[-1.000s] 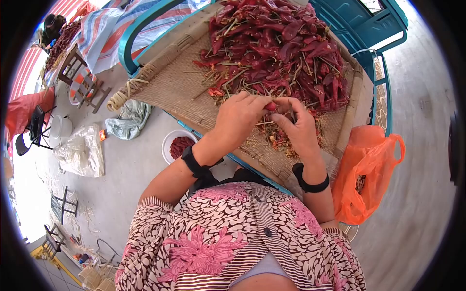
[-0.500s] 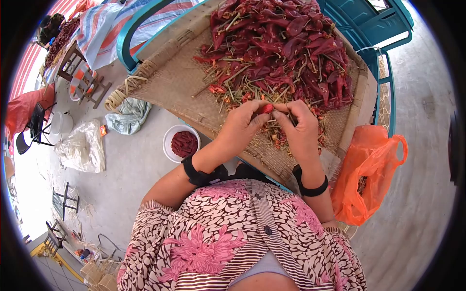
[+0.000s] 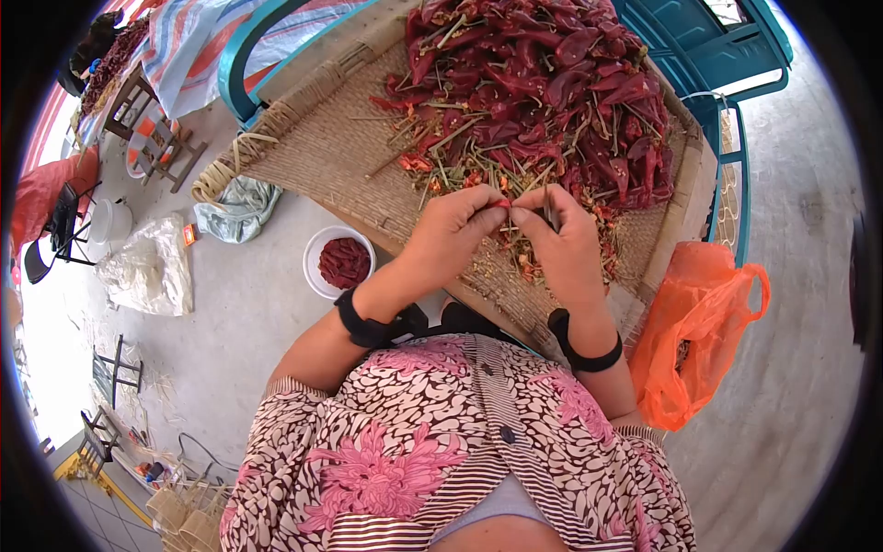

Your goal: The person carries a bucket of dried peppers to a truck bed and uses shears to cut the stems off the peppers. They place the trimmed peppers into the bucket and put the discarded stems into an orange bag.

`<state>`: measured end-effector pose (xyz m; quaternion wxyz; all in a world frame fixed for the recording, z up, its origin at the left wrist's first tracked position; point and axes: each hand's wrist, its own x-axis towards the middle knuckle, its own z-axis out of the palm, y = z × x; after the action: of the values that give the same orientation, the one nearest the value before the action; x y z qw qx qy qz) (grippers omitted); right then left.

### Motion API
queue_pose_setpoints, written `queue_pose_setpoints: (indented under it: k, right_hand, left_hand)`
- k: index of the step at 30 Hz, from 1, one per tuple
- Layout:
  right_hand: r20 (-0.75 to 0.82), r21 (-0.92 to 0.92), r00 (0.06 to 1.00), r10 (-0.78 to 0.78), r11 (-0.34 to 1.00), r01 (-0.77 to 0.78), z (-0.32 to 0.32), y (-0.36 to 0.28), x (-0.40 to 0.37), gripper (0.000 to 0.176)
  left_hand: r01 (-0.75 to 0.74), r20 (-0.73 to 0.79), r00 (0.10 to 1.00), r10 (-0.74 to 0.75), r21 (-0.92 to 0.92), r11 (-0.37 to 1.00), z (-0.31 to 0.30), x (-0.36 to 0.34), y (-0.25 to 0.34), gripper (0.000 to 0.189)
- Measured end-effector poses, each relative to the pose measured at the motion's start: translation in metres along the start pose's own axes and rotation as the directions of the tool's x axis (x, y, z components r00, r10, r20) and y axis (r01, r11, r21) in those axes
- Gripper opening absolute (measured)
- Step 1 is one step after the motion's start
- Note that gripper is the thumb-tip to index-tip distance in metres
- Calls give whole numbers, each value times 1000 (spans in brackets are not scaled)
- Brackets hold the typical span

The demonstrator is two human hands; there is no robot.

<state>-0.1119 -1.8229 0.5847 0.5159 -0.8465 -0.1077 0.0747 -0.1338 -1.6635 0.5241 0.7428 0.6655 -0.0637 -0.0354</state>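
My left hand [image 3: 452, 228] is closed in a pinch, with a small bit of red chili pepper [image 3: 504, 203] showing at the fingertips. Close against it, my right hand [image 3: 563, 241] is also pinched. A thin dark object [image 3: 552, 216] shows between its fingers, its kind hard to make out. Both hands are over the near part of a woven tray [image 3: 340, 175]. Beyond them rises a heap of dark red chili peppers [image 3: 552, 83]. Loose stems and red scraps [image 3: 524, 262] lie under and around the fingers.
A white bowl of red chilies [image 3: 345, 264] stands on the floor at left. An orange plastic bag [image 3: 690, 340] hangs by the tray's right corner. Teal metal railing [image 3: 731, 147] borders the tray. Farther left are plastic bags [image 3: 147, 267], stools [image 3: 152, 138] and a bucket [image 3: 110, 230].
The fingertips have drawn closer together, and less of the red chili shows between them. The view has shifted slightly; the heap looks the same.
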Motion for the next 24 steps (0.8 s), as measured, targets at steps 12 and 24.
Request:
queue_pose_setpoints:
  k: [12, 24]
  right_hand:
    - [600, 761, 798, -52, 344, -550, -7, 25, 9, 14]
    - [136, -11, 976, 169, 986, -169, -54, 21, 4, 14]
  left_hand:
    - [395, 452, 887, -96, -633, 666, -21, -5, 17, 14]
    - [382, 291, 852, -436, 224, 897, -111, -89, 23, 14]
